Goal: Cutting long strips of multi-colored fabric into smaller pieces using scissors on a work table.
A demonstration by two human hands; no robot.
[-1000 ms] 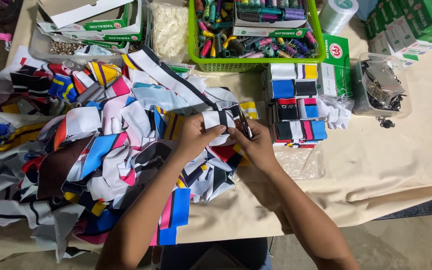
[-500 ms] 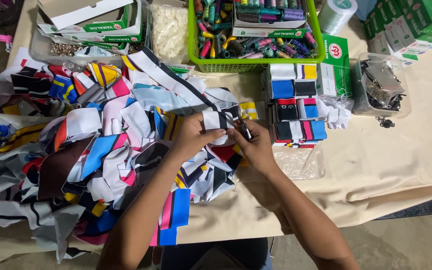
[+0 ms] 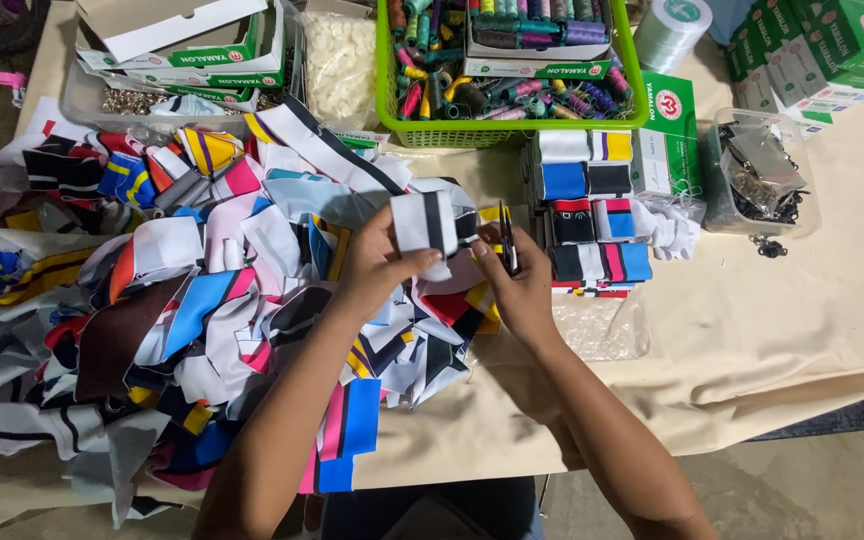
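My left hand [image 3: 377,265] grips a white fabric piece with a black stripe [image 3: 425,225], holding it up above the pile. My right hand [image 3: 520,288] holds small dark thread snips [image 3: 506,238] beside the right edge of that piece. Below and to the left spreads a big heap of coloured fabric pieces [image 3: 192,300] in white, blue, pink, black and yellow. Just right of my hands sit neat stacks of folded fabric pieces [image 3: 592,205].
A green basket of thread spools [image 3: 507,128] stands at the back. Cardboard boxes [image 3: 182,45], a bag of white bits [image 3: 342,60], a clear tub of metal parts [image 3: 764,175] and green boxes [image 3: 832,45] line the cloth-covered table [image 3: 772,330]. A clear plastic bag [image 3: 602,325] lies near my right wrist.
My left hand has lifted and turned the white striped piece a little. The snips in my right hand have shifted slightly along its edge.
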